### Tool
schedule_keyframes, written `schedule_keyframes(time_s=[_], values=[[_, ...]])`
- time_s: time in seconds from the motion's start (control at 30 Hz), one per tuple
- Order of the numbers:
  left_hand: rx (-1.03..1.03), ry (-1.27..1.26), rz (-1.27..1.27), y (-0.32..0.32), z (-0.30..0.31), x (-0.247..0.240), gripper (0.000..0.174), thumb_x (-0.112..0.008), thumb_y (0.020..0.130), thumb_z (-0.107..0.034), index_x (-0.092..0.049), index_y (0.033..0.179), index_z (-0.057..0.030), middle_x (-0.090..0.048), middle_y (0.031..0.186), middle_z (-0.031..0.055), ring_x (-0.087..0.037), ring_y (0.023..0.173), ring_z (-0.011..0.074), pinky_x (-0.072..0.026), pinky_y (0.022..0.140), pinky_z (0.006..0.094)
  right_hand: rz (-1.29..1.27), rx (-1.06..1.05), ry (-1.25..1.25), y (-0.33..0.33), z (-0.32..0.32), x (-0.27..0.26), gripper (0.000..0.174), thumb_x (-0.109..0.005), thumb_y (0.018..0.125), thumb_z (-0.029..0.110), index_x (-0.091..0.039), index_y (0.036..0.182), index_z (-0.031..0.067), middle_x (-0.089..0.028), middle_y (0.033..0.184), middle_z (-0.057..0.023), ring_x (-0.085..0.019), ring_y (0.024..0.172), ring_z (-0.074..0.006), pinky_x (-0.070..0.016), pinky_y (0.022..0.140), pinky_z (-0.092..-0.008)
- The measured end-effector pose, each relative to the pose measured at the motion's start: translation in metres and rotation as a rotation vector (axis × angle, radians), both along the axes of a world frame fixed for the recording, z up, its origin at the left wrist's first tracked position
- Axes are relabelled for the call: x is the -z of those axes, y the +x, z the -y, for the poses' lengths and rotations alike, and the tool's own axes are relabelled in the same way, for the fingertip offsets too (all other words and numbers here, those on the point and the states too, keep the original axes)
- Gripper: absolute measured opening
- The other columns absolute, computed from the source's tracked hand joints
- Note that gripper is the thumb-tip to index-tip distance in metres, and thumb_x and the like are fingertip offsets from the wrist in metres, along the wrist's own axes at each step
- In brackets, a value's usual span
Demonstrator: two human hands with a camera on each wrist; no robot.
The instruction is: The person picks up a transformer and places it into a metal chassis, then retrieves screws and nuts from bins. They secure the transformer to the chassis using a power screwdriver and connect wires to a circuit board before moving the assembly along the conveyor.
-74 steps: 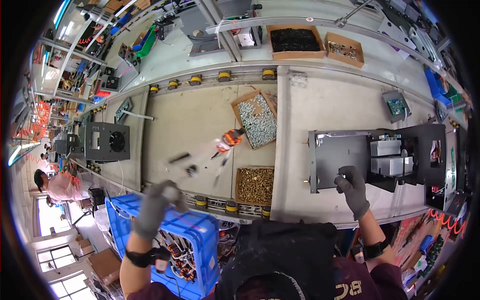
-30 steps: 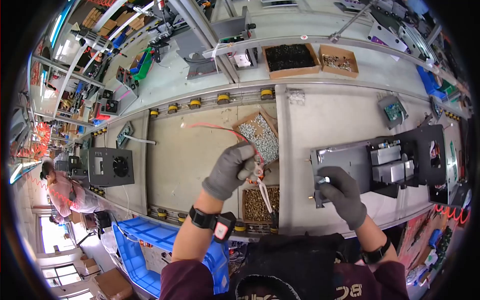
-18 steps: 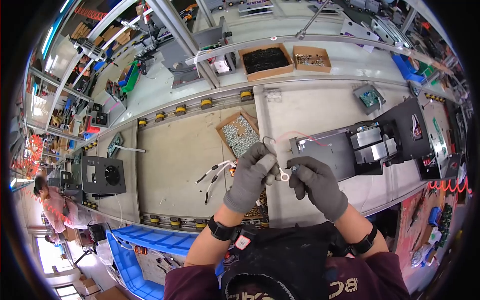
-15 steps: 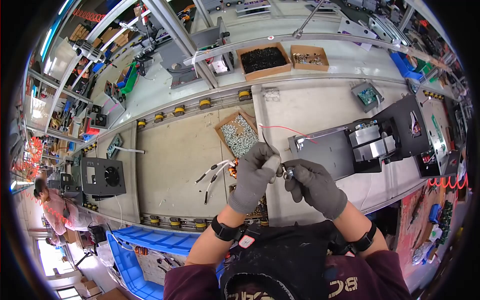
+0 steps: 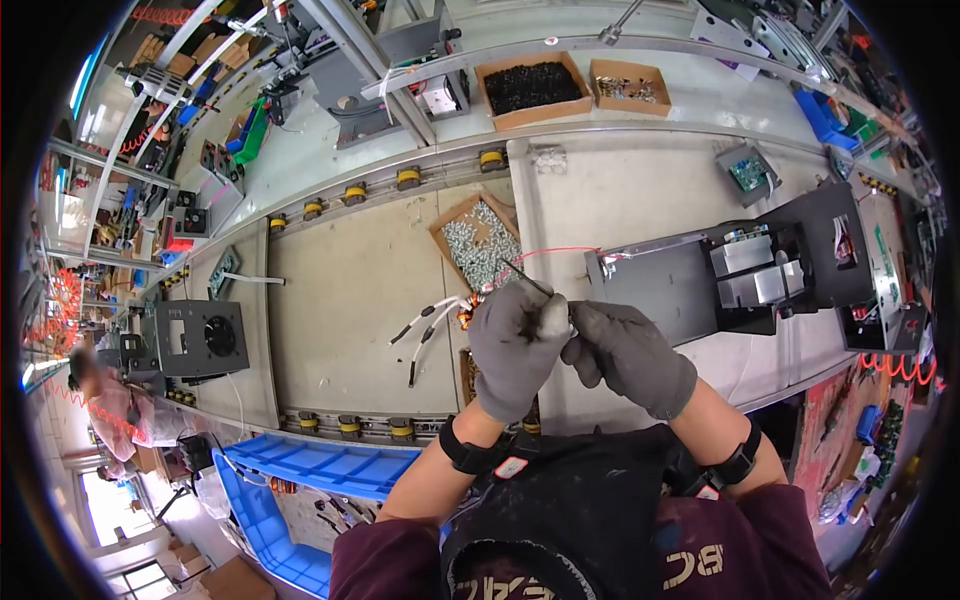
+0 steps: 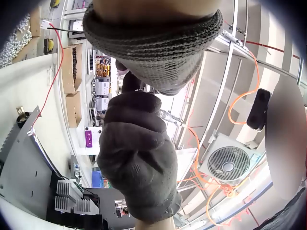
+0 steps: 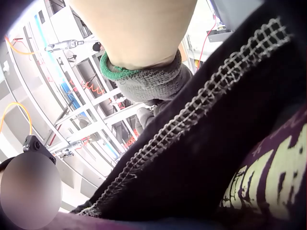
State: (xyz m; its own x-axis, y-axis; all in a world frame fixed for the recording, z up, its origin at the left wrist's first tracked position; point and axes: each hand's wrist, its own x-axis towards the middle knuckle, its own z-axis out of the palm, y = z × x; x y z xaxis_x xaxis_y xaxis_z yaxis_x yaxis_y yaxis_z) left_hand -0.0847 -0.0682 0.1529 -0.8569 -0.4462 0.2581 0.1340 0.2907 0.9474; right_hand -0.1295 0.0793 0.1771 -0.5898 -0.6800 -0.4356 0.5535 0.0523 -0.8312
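Note:
Both grey-gloved hands meet in front of my chest, over the bench edge. My left hand point(image 5: 545, 315) pinches a thin red wire point(image 5: 560, 250) and a black lead point(image 5: 525, 278), which rise from its fingertips. The red wire runs right to the black metal chassis point(image 5: 680, 290). Curled against the left fingertips, my right hand point(image 5: 585, 330) pinches the wire end, which the gloves hide. In the left wrist view the right hand point(image 6: 139, 158) sits just under the left glove point(image 6: 148, 43). The right wrist view shows only a glove cuff point(image 7: 148, 81) and dark clothing.
White leads with black tips point(image 5: 430, 320) lie left of my hands, beside an orange coil part point(image 5: 468, 305). A cardboard box of silver screws point(image 5: 480, 240) stands behind. A fan unit point(image 5: 195, 340) sits far left and a blue crate point(image 5: 300, 470) below the bench.
My left hand came in from the blue crate with a wired part. My right hand left the chassis edge to meet it. A ring terminal seen earlier is now hidden between the gloves.

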Motion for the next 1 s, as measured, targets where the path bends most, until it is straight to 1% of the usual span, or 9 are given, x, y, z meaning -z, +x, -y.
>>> schedule_keyframes(time_s=[0.17,0.47,0.57,0.63,0.73,0.77,0.9,0.97,1.0], values=[[-0.074,-0.062,0.001,-0.003,0.001,0.005,0.014,-0.068,0.076,-0.004,-0.054,0.074,-0.0028,-0.055,0.064,0.0064,-0.052,0.051,0.014,-0.0428,0.049,0.0271,0.029,-0.056,0.14,-0.009,0.007,-0.014,0.048,-0.046,0.096,0.044,-0.059,0.118,0.0045,-0.06,0.073,-0.001,-0.051,0.059,-0.0067,-0.0372,0.047,-0.0196],[-0.119,0.102,0.046,-0.006,0.004,0.014,0.014,-0.067,0.077,-0.003,-0.053,0.076,-0.0035,-0.054,0.062,0.006,-0.052,0.052,0.0149,-0.0421,0.05,0.0275,0.13,0.035,-0.002,-0.008,0.015,-0.004,0.043,-0.046,0.096,0.043,-0.062,0.102,0.003,-0.058,0.073,-0.0011,-0.051,0.059,-0.0076,-0.0413,0.052,-0.0229],[-0.084,-0.087,0.027,-0.003,0.011,0.021,0.016,-0.069,0.074,-0.004,-0.053,0.077,-0.0054,-0.054,0.063,0.0059,-0.052,0.053,0.0195,-0.0419,0.052,0.0312,0.124,-0.035,0.059,-0.012,0.014,-0.006,0.041,-0.047,0.096,0.041,-0.063,0.098,0.0028,-0.058,0.074,-0.001,-0.05,0.059,-0.0077,-0.0408,0.051,-0.0229],[-0.01,-0.572,-0.135,-0.004,0.019,0.013,0.016,-0.071,0.072,-0.009,-0.055,0.076,-0.0079,-0.054,0.064,0.0055,-0.052,0.057,0.0241,-0.0412,0.056,0.0345,0.214,-0.028,0.047,-0.011,0.014,-0.004,0.037,-0.049,0.096,0.037,-0.064,0.094,0.0033,-0.057,0.074,-0.0005,-0.049,0.057,-0.0075,-0.0395,0.05,-0.0222],[0.072,-0.685,-0.22,-0.004,0.035,0.02,0.014,-0.069,0.073,-0.002,-0.058,0.082,-0.0059,-0.057,0.07,0.0079,-0.053,0.061,0.0253,-0.0419,0.06,0.0349,0.359,-0.001,0.123,-0.015,0.006,0.02,0.032,-0.05,0.095,0.032,-0.065,0.097,0.0033,-0.057,0.075,-0.0002,-0.048,0.056,-0.0069,-0.0384,0.049,-0.0217],[-0.056,-0.642,-0.17,-0.001,0.046,0.039,0.016,-0.069,0.075,-0.017,-0.06,0.085,-0.0095,-0.054,0.069,0.0059,-0.053,0.063,0.0254,-0.0416,0.06,0.0359,0.329,0.064,0.038,-0.016,0.004,0.022,0.035,-0.048,0.095,0.029,-0.059,0.111,0.0006,-0.051,0.073,0.0014,-0.042,0.055,-0.0062,-0.0335,0.046,-0.0196],[-0.286,-0.524,0.287,0.012,0.118,0.12,0.027,-0.068,0.075,-0.022,-0.062,0.098,-0.0102,-0.061,0.088,0.0077,-0.058,0.082,0.0285,-0.045,0.073,0.0377,0.231,0.263,0.031,-0.026,-0.018,0.041,0.035,-0.05,0.095,0.025,-0.056,0.119,-0.0001,-0.051,0.073,0.0017,-0.042,0.057,-0.006,-0.0365,0.049,-0.0198],[0.162,-1.054,0.575,0.023,0.133,0.146,0.055,-0.071,0.073,-0.03,-0.052,0.122,-0.0137,-0.056,0.115,0.01,-0.052,0.107,0.0287,-0.0377,0.092,0.047,0.194,0.295,0.081,-0.035,-0.02,0.041,0.036,-0.05,0.095,0.025,-0.055,0.121,0.0006,-0.051,0.073,0.0017,-0.042,0.056,-0.0059,-0.037,0.049,-0.0198],[0.168,-1.049,0.574,0.026,0.13,0.149,0.055,-0.071,0.073,-0.03,-0.052,0.122,-0.0137,-0.056,0.115,0.01,-0.052,0.107,0.0287,-0.0377,0.092,0.047,0.153,0.328,0.131,-0.039,-0.021,0.041,0.037,-0.05,0.096,0.026,-0.054,0.122,0.0013,-0.051,0.073,0.0018,-0.042,0.056,-0.0059,-0.0375,0.05,-0.0198]])
